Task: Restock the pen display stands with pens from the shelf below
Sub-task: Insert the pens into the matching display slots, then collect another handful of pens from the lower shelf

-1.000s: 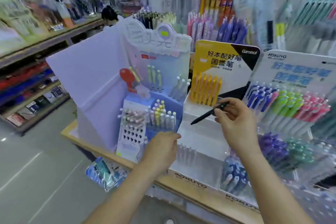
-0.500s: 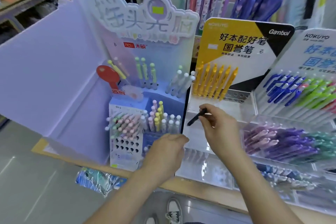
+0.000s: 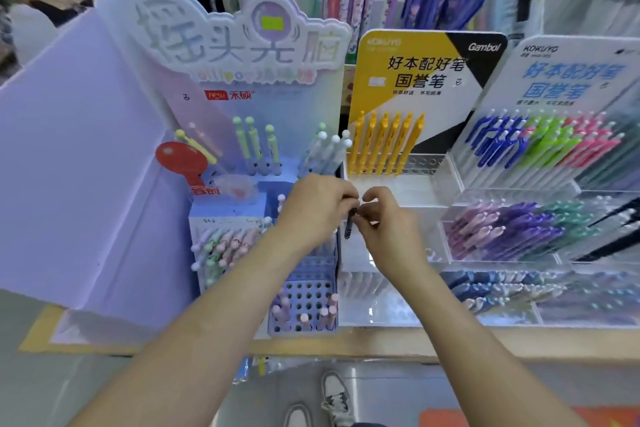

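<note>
Pen display stands (image 3: 242,45) are lining the wooden counter (image 3: 450,343), and I'm watching both hands hovering together in front of the yellow-carded stand (image 3: 408,80), under its row of yellow pens (image 3: 384,142); left hand (image 3: 315,208) and right hand (image 3: 388,229) are each pinching the dark pen (image 3: 349,228), which is hanging roughly upright between their fingertips.

L hand (image 3: 317,208) & R hand (image 3: 389,230) meet in front of yellow stand (image 3: 415,80), both pinching dark pen (image 3: 349,224), approx upright. Yellow pens (image 3: 384,144) in a row just behind. Lilac stand (image 3: 242,55) to the left. Tabletop (image 3: 485,345) edge below, shoes (image 3: 334,395) on floor.
</note>
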Action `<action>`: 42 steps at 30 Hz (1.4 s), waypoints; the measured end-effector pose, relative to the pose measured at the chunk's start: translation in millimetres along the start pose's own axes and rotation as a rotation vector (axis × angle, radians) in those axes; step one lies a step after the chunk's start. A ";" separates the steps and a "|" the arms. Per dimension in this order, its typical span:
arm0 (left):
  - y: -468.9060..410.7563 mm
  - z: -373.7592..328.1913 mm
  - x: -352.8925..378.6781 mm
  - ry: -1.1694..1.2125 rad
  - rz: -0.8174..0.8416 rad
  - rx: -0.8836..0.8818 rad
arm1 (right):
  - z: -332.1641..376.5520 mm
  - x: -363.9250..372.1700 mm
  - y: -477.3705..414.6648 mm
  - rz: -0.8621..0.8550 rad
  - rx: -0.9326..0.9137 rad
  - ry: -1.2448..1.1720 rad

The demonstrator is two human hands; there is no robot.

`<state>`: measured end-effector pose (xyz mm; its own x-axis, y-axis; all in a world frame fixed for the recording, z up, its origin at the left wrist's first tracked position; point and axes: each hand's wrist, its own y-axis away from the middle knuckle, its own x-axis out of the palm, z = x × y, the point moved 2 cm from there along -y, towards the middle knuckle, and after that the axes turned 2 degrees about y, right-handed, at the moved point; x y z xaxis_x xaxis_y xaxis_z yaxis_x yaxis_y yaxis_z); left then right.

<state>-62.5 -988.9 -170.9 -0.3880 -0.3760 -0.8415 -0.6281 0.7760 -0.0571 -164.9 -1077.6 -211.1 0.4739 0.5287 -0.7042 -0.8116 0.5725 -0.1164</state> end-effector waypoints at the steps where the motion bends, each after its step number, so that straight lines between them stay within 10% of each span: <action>1: -1.1 1.0 1.0 -0.008 -0.003 0.005 | -0.7 -1.2 1.0 -0.009 -0.004 0.013; 13: -7.4 3.1 5.2 -0.199 0.116 0.089 | -28.9 -74.6 73.1 -0.184 0.319 -0.305; 19: 9.9 -61.6 3.9 -0.116 -0.122 0.325 | -62.5 -129.6 131.7 -0.312 0.442 -0.394; 26: 50.7 -185.6 92.8 0.220 0.087 0.636 | -122.9 -214.6 201.3 -0.536 0.523 -0.397; 42: 118.0 -386.0 405.8 0.181 0.642 0.511 | -388.2 -380.8 404.4 -0.504 0.906 -0.196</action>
<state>-554.4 -1245.3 -311.7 -0.6954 0.1754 -0.6969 0.1178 0.9845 0.1303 -806.2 -1290.6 -261.9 0.7976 0.1454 -0.5854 0.0146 0.9656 0.2598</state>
